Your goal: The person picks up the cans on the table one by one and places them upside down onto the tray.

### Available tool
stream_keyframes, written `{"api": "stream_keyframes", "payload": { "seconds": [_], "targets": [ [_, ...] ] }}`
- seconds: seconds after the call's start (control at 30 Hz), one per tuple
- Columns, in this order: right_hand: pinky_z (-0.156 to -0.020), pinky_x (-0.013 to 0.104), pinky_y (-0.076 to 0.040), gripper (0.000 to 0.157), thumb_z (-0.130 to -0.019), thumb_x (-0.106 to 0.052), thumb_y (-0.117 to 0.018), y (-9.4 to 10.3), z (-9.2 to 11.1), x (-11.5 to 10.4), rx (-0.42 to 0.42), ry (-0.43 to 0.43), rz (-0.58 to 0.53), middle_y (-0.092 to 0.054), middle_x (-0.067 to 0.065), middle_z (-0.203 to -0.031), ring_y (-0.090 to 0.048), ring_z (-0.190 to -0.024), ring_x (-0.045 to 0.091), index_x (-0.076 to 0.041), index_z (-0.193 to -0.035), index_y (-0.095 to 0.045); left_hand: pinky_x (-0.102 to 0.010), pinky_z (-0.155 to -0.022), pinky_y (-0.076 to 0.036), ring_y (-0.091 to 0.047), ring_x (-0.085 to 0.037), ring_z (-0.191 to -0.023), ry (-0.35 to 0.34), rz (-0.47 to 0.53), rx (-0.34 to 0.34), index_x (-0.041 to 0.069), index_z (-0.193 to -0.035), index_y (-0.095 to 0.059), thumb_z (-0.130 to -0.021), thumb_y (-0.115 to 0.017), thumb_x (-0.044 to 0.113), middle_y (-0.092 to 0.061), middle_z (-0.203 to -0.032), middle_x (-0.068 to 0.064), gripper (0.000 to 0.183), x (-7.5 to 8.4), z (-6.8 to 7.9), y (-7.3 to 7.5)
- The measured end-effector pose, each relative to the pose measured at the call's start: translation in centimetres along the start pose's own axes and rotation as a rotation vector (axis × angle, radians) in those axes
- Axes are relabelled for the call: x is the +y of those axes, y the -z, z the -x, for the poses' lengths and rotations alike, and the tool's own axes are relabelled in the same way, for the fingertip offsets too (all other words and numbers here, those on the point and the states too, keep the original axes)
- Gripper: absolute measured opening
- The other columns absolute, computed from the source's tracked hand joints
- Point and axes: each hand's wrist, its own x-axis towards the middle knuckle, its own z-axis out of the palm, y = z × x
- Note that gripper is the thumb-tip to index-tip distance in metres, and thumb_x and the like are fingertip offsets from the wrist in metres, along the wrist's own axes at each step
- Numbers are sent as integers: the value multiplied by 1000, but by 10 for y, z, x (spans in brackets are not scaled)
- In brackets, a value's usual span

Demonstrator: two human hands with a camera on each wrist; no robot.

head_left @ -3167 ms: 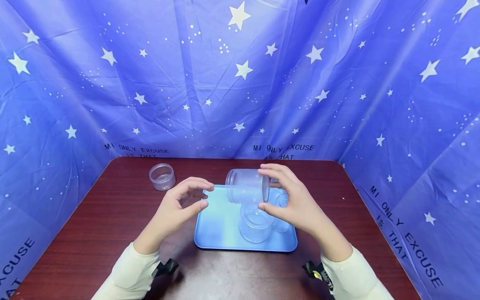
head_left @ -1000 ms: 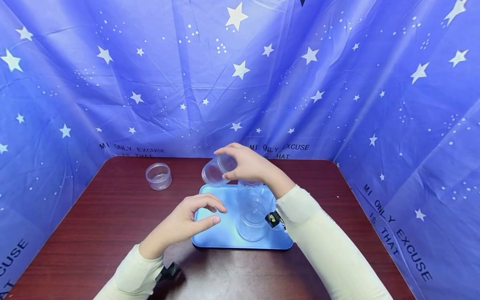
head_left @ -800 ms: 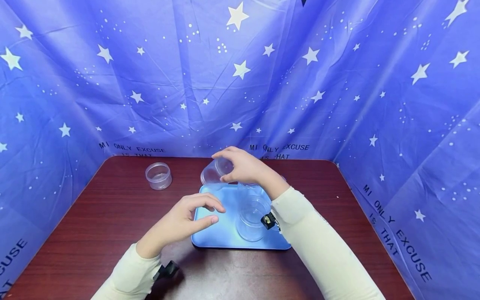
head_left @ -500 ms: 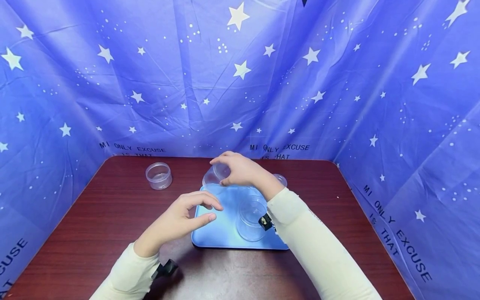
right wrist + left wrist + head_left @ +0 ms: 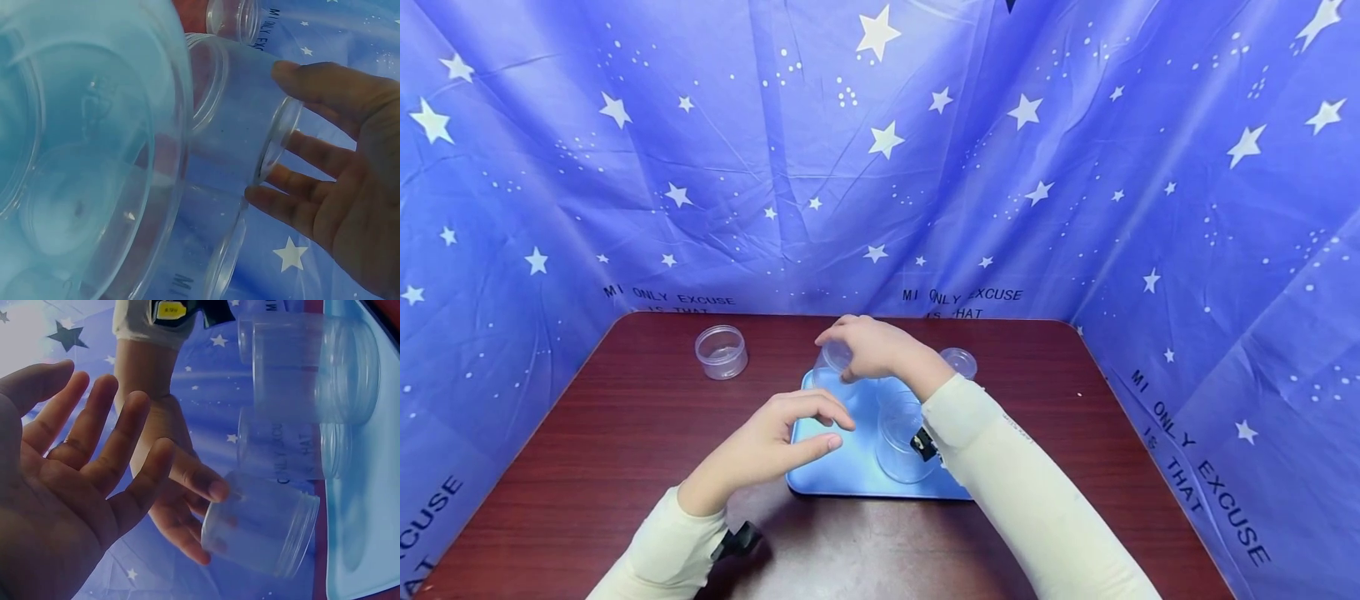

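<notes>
Right hand [image 5: 880, 346] grips an upturned clear jar [image 5: 259, 525] by its base, tilted above the far left of the blue tray [image 5: 850, 482], left hand [image 5: 775, 437] loose, holding nothing; best level the rim, then lower gently, clear of the standing jars [image 5: 897, 460].

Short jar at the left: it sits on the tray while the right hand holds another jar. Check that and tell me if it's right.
Not quite: the short jar at the left stands on the table, off the tray, as the head view shows. The right hand does hold another jar.
</notes>
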Motion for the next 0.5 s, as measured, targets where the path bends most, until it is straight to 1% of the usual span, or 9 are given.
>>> {"api": "stream_keyframes", "payload": {
  "seconds": [0.17,0.33,0.5],
  "targets": [
    [-102,44,-52,66,-84,-21,-83,-2,-4,-1,-31,-7,30,-48,2,-154,-50,-135,26,-30,-145,-58,-32,-88,-54,-64,-10,-100,-15,-1,-19,22,-113,-72,-96,-70,8,-70,-106,7,23,0,0,-3],
    [-102,42,-51,66,-85,-20,-83,-6,-7,0,-55,-14,72,-48,2,-154,-49,-136,26,-31,-146,-57,-32,-87,-55,-64,-10,-100,-26,-1,-17,19,-113,-72,-95,-71,7,-70,-106,7,21,0,-1,-3],
    [-102,44,-51,68,-85,-19,-82,-12,-9,2,-69,-24,95,-49,1,-152,-49,-136,26,-30,-147,-56,-31,-87,-55,-64,-10,-100,-32,-5,-26,21,-113,-72,-95,-71,7,-70,-106,7,23,0,-2,-3]
  ]
}}
